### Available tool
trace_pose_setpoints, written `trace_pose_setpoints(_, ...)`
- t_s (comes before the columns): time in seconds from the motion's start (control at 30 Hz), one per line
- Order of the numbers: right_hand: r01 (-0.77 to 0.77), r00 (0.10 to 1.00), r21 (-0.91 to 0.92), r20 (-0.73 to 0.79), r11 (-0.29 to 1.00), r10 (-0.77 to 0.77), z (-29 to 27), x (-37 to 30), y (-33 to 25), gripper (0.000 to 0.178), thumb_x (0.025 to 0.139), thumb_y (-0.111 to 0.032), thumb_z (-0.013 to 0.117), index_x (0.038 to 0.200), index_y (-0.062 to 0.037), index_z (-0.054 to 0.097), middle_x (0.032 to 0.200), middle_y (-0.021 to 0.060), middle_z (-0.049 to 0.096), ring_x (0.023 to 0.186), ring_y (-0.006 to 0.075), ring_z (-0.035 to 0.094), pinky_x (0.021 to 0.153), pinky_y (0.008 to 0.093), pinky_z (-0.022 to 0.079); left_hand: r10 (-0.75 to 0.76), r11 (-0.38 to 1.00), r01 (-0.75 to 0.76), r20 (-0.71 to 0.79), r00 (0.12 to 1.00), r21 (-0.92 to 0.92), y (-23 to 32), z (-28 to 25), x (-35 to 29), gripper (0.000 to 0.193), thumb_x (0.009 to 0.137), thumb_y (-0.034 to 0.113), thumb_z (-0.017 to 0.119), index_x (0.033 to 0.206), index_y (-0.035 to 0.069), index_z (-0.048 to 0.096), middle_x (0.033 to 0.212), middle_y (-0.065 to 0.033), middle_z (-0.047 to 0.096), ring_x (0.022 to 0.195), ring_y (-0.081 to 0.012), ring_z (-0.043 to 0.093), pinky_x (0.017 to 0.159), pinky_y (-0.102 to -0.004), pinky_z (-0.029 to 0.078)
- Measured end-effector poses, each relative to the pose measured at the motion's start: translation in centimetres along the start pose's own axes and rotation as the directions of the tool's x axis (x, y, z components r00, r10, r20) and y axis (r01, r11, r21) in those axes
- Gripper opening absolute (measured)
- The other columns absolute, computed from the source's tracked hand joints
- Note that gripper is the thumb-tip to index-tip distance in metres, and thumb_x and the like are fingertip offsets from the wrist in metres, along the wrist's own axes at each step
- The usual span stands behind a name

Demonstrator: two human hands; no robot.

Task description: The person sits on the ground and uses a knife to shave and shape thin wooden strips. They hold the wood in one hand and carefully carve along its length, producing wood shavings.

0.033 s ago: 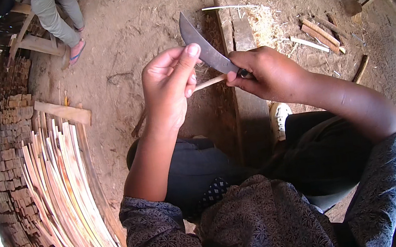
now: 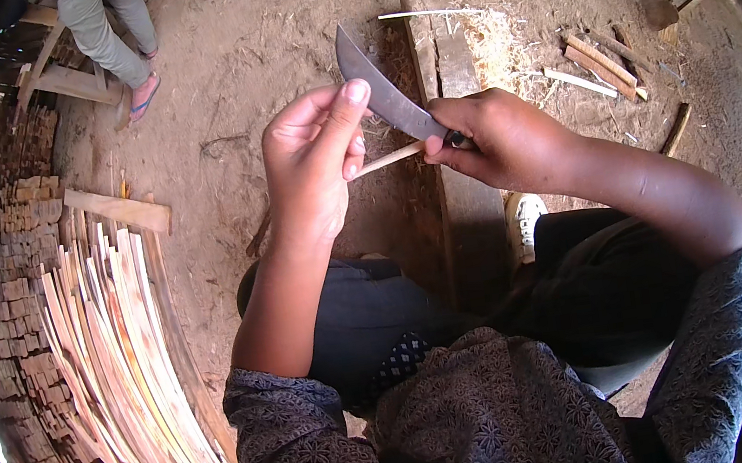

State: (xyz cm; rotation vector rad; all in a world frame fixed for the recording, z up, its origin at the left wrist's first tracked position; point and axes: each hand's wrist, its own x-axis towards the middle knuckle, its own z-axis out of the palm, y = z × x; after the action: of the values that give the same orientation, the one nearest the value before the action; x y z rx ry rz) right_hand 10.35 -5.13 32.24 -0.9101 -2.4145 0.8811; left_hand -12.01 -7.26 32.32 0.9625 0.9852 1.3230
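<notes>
My right hand (image 2: pixel 504 134) is wrapped round the dark handle of a curved knife (image 2: pixel 396 102), whose broad grey blade points up and to the left. My left hand (image 2: pixel 315 159) is closed, its thumb pressed on the blade near the middle. A thin pale stick (image 2: pixel 389 158) spans the gap below the blade, from the lower fingers of my left hand to my right thumb. Where the stick ends is hidden by the hands.
A wooden beam (image 2: pixel 469 190) runs away between my legs, with wood shavings (image 2: pixel 497 46) beside its far end. Wood pieces (image 2: pixel 598 66) lie at right. Long strips (image 2: pixel 123 339) and stacked wood (image 2: pixel 4 327) fill the left. Another person's legs (image 2: pixel 106 37) stand at far left.
My left hand has shifted slightly left, its thumb moving a little across the blade, and slightly more of the stick shows. My right hand and the knife look nearly still.
</notes>
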Motion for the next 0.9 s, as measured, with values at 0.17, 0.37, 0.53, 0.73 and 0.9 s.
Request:
trace_pose_setpoints(0.17, -0.004, 0.992, 0.015, 0.123, 1.0, 0.002, 0.4, 0.3, 0.4, 0.018, 0.101, -0.021, 0.064, 0.098, -0.0038, 0.059, 0.076, 0.0195, 0.064, 0.068, 0.0399, 0.066, 0.065, 0.0487, 0.051, 0.142, 0.987, -0.143, -0.027, 0.99, -0.067, 1.1, -2.3, 1.7, 0.021, 0.102, 0.018, 0.068, 0.112, -0.001, 0.068, 0.09, -0.0049, 0.068, 0.064, -0.0061, 0.055, 0.048, -0.0185, 0.039)
trace_pose_setpoints(0.37, -0.003, 0.989, 0.17, 0.146, 0.985, -0.023, 0.1, -0.2, -0.8, 0.018, 0.099, -0.021, 0.068, 0.097, -0.004, 0.061, 0.079, 0.0163, 0.067, 0.068, 0.0344, 0.069, 0.063, 0.0436, 0.051, 0.053, 0.999, -0.052, 0.112, 0.992, -0.011, 2.4, -1.8, 1.4, 0.043, 0.107, 0.03, 0.055, 0.126, -0.008, 0.064, 0.105, -0.012, 0.073, 0.079, -0.0141, 0.063, 0.058, -0.0266, 0.044)
trace_pose_setpoints(0.53, 0.086, 0.994, 0.126, 0.053, 0.988, -0.094, -0.6, -0.4, -0.9, 0.02, 0.1, -0.021, 0.069, 0.096, -0.0032, 0.062, 0.078, 0.016, 0.067, 0.068, 0.0325, 0.07, 0.06, 0.0413, 0.051, 0.061, 0.994, -0.089, 0.35, 0.935, 0.063, 1.6, -2.9, 0.7, 0.04, 0.108, 0.027, 0.051, 0.123, -0.009, 0.06, 0.106, -0.0175, 0.072, 0.086, -0.0217, 0.07, 0.068, -0.0325, 0.056)
trace_pose_setpoints(0.73, 0.072, 0.993, 0.172, 0.081, 0.982, -0.087, -1.2, -0.5, -1.1, 0.018, 0.096, -0.019, 0.072, 0.099, -0.004, 0.062, 0.078, 0.0153, 0.067, 0.068, 0.0326, 0.069, 0.06, 0.0398, 0.051, 0.106, 0.994, -0.1, 0.349, 0.931, -0.034, 1.7, -2.5, 0.4, 0.023, 0.099, 0.002, 0.061, 0.12, -0.006, 0.062, 0.105, -0.016, 0.072, 0.088, -0.0192, 0.073, 0.079, -0.0308, 0.065)
trace_pose_setpoints(0.9, 0.073, 0.991, 0.219, 0.095, 0.973, -0.096, -1.2, -0.6, -1.0, 0.018, 0.093, -0.014, 0.075, 0.099, -0.0028, 0.063, 0.08, 0.0147, 0.067, 0.071, 0.0304, 0.07, 0.063, 0.0388, 0.051, 0.115, 0.993, -0.103, 0.349, 0.93, -0.051, 1.7, -2.5, 0.1, 0.021, 0.098, 0.001, 0.061, 0.118, -0.006, 0.063, 0.106, -0.0162, 0.072, 0.09, -0.0205, 0.074, 0.078, -0.0309, 0.066)
